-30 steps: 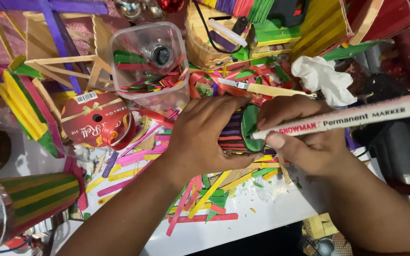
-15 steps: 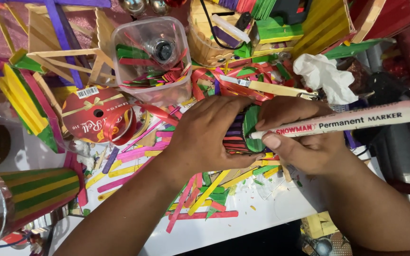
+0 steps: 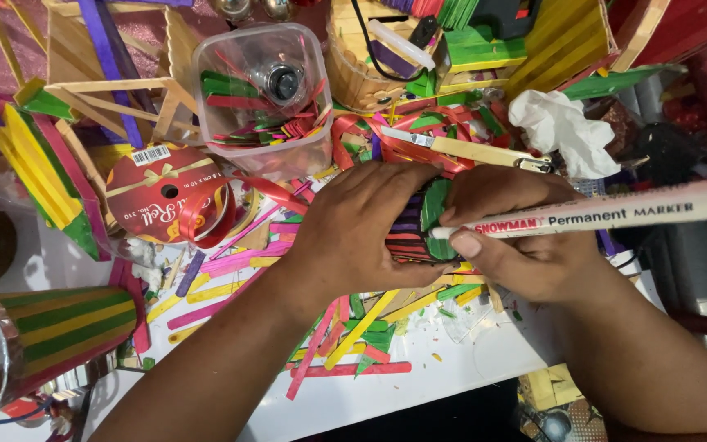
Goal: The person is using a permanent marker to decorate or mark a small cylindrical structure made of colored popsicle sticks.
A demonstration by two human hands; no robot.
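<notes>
- White tabletop (image 3: 419,393), near edge bare-ish, rest buried in loose coloured craft sticks (image 3: 345,327); too many to count.
- 1 striped cone (image 3: 51,327) near left, lying on its side.
- L hand (image 3: 362,233) wrapped round 1 stick bundle (image 3: 419,225), mid-table.
- R hand (image 3: 525,237) pinches 1 white marker (image 3: 591,213), tip at bundle.
- 1 red ribbon spool (image 3: 165,196) left of hands.
- 1 clear tub (image 3: 267,98) behind, sticks inside.
- 1 crumpled tissue (image 3: 558,131) far right.

White marker (image 3: 599,214), red ribbon spool (image 3: 165,195) (gold bow print), green-yellow striped cone (image 3: 59,327)
</notes>
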